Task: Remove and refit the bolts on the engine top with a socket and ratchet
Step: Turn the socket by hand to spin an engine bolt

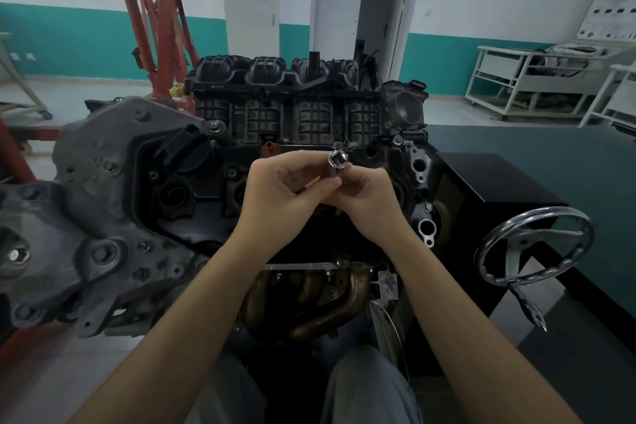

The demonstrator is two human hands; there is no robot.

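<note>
A shiny steel socket (335, 163) is held up above the engine top (206, 189), its square drive opening facing me. My right hand (361, 196) pinches the socket from the right with thumb and fingers. My left hand (278, 189) has its fingers curled round something thin and dark just below the socket; most of that thing is hidden by the hands. Bolts sit on the engine top, one at the back left (215, 127) and one at the back right (397, 139). No ratchet handle is plainly visible.
The black intake manifold (292, 86) rises behind the hands. A grey bracket casting (86, 217) juts out at the left. A chrome handwheel (533, 244) on the stand sits at the right, by a dark bench (550, 155). A red hoist (155, 27) stands behind.
</note>
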